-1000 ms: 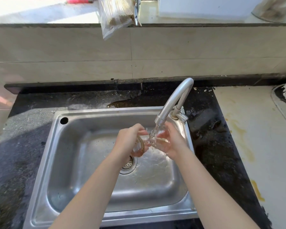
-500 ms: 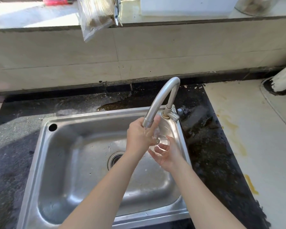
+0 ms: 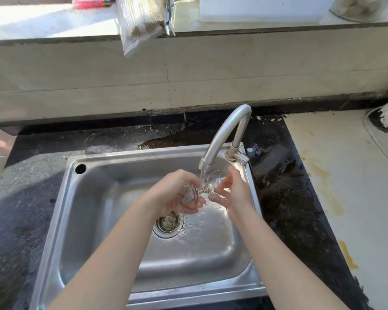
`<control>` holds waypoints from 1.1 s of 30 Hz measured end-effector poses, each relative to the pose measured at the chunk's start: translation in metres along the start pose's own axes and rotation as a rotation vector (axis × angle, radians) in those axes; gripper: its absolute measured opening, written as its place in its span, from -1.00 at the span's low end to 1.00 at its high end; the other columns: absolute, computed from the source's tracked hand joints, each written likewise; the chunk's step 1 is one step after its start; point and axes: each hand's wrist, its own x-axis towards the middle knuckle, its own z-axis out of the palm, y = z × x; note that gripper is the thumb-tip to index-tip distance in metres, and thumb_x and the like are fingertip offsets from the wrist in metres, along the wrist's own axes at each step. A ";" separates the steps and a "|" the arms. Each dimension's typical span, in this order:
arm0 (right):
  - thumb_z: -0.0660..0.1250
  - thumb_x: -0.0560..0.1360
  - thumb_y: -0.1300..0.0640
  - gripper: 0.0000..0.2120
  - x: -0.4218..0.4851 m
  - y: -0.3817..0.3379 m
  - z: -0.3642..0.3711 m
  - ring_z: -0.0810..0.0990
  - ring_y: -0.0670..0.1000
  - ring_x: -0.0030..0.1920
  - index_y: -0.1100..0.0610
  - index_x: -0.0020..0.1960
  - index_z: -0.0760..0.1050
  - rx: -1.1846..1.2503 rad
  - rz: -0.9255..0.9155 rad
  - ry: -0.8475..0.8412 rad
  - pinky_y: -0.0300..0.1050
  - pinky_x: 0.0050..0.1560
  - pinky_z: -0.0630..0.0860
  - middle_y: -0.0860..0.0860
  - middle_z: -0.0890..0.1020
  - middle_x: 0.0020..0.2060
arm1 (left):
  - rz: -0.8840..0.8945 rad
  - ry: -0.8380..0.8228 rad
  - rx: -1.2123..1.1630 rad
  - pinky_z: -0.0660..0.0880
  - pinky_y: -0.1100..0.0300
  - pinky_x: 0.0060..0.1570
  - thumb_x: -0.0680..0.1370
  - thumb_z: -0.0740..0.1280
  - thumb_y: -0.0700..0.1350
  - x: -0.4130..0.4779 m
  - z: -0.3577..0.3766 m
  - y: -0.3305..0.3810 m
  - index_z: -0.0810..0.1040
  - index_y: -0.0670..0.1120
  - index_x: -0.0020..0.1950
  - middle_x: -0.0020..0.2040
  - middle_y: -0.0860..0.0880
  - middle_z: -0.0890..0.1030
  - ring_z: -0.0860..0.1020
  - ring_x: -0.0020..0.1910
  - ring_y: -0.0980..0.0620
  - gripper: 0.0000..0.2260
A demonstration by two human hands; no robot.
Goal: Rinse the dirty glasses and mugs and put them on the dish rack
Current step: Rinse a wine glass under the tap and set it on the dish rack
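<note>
A clear stemmed glass [image 3: 205, 189] lies sideways under the running tap [image 3: 224, 135], over the steel sink [image 3: 94, 220]. My left hand [image 3: 175, 195] cups the bowl end of the glass from the left. My right hand [image 3: 235, 191] holds the foot end on the right, fingers spread around the round base. Water falls from the spout onto the stem between both hands. No dish rack or other glasses or mugs are in view.
The drain strainer [image 3: 168, 222] sits in the sink below my hands. Wet dark stone counter surrounds the sink, with a stained pale counter [image 3: 345, 175] to the right. A plastic bag [image 3: 141, 21] and a red lighter [image 3: 91, 2] rest on the ledge above.
My left hand has come down off the spout and back onto the glass bowl. The glass has turned sideways under the stream. The view has shifted slightly.
</note>
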 end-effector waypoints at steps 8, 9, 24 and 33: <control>0.27 0.53 -0.04 -0.73 -0.003 0.000 0.016 0.58 0.08 -0.29 0.19 -0.06 0.45 -0.171 -0.151 -0.215 -0.14 -0.46 0.49 0.15 0.50 -0.20 | 0.020 -0.226 0.167 0.56 0.20 -0.34 0.59 0.24 -0.24 -0.003 -0.025 -0.021 0.57 -0.26 0.03 -0.33 -0.13 0.60 0.60 -0.35 -0.03 -0.85; 0.30 0.51 -0.04 -0.72 -0.003 0.001 0.018 0.57 0.09 -0.24 0.20 -0.06 0.45 -0.181 -0.163 -0.245 -0.13 -0.45 0.50 0.14 0.50 -0.19 | 0.017 -0.231 0.200 0.56 0.20 -0.33 0.60 0.24 -0.23 -0.002 -0.029 -0.024 0.55 -0.25 0.01 -0.33 -0.13 0.60 0.61 -0.36 -0.02 -0.88; 0.61 0.17 -0.01 -0.39 -0.027 0.005 0.019 0.61 -0.13 0.09 -0.03 0.14 0.42 -0.474 -0.294 -0.533 -0.28 0.04 0.45 -0.03 0.62 0.04 | 0.291 0.097 0.330 0.38 0.44 -0.45 0.60 0.29 -0.09 0.033 -0.012 -0.085 0.52 -0.04 0.04 -0.25 -0.01 0.63 0.54 -0.40 0.32 -0.94; 0.61 0.25 0.13 -0.43 -0.035 0.007 0.005 0.57 -0.10 0.12 0.09 0.17 0.44 -0.588 -0.439 -0.359 -0.27 0.10 0.48 -0.04 0.60 0.06 | 0.410 0.116 0.411 0.44 0.26 -0.06 0.58 0.29 -0.11 0.045 0.011 -0.099 0.55 -0.03 0.01 -0.08 0.09 0.62 0.54 -0.12 0.15 -0.94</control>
